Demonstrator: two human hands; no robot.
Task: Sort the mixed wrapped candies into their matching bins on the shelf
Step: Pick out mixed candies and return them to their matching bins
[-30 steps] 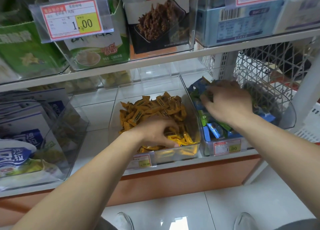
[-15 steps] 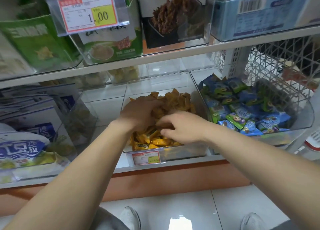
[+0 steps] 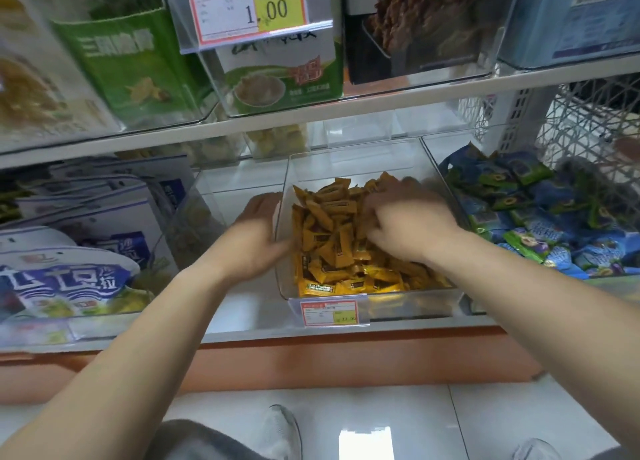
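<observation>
Both arms extended, left hand (image 3: 258, 231) flat, fingers straight, right hand (image 3: 407, 222) palm down, blurred

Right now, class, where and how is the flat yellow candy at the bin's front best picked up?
Likely pinch the yellow candy across its long edges from above: it lies flat against the front wall of the clear bin, blocking a frontal approach.
</observation>
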